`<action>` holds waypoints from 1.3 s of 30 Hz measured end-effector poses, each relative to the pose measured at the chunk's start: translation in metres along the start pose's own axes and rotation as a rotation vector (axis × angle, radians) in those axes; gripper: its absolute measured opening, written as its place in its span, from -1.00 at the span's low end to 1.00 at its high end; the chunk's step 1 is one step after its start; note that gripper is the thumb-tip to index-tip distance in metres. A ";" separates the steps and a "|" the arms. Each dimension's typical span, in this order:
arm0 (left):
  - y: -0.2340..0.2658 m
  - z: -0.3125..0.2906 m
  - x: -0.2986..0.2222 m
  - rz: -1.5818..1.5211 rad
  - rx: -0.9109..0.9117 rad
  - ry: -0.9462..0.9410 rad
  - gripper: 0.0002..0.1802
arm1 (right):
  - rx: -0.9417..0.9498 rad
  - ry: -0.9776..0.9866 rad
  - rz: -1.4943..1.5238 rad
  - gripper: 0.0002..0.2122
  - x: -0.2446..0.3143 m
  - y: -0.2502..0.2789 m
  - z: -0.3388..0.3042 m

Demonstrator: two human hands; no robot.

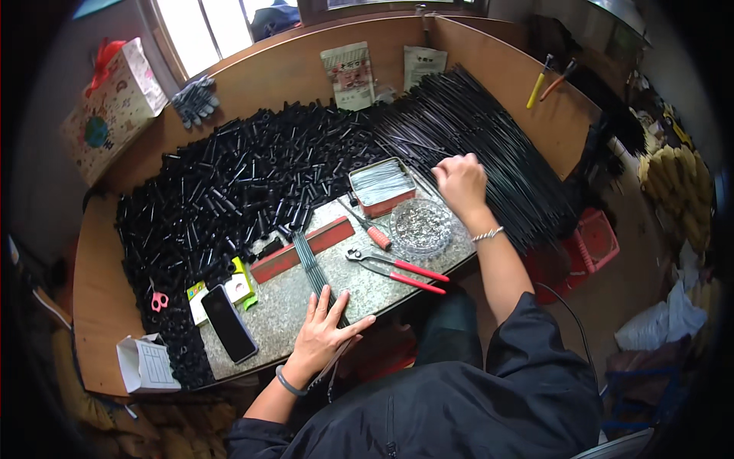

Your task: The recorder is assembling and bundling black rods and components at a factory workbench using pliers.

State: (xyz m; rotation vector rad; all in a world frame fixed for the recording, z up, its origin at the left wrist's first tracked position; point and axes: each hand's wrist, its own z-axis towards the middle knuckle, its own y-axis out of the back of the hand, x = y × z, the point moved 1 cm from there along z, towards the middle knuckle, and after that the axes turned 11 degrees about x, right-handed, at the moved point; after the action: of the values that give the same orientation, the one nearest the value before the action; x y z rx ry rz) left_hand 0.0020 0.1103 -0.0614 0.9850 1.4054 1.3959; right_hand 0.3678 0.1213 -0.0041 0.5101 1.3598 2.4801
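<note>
My left hand (325,329) lies flat with fingers spread on the near end of a small bundle of thin black rods (307,258) on the stone slab (290,302). My right hand (461,182) reaches into the big pile of long black rods (489,145) at the right, fingers curled among them; whether it grips any I cannot tell. A bracelet sits on that wrist. A huge heap of short black tubes (229,183) covers the left of the wooden bench.
Red-handled pliers (397,268), a screwdriver (371,229), a glass dish of small metal parts (420,226), a tin of pins (381,183), a red bar (302,249), a phone (228,323), pink scissors (158,298), gloves (195,99) and a gift bag (111,107) surround me.
</note>
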 end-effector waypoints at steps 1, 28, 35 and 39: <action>0.001 0.002 -0.002 0.003 0.002 0.000 -0.44 | 0.015 -0.086 -0.096 -0.86 -0.038 -0.007 0.005; 0.001 -0.011 -0.004 -0.004 -0.076 -0.006 -0.47 | 0.033 0.229 0.582 -0.89 0.023 0.152 0.034; 0.002 -0.003 0.006 -0.018 -0.096 -0.012 -0.37 | 0.282 0.288 0.735 -0.87 0.090 0.117 0.053; -0.002 0.003 0.011 -0.097 -0.112 0.007 -0.27 | 0.285 0.307 0.846 -0.86 0.111 0.099 0.036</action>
State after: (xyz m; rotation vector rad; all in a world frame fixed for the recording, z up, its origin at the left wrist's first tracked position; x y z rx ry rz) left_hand 0.0016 0.1216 -0.0642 0.8295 1.3476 1.3913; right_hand 0.2770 0.1403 0.1173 0.9626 1.9392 3.1224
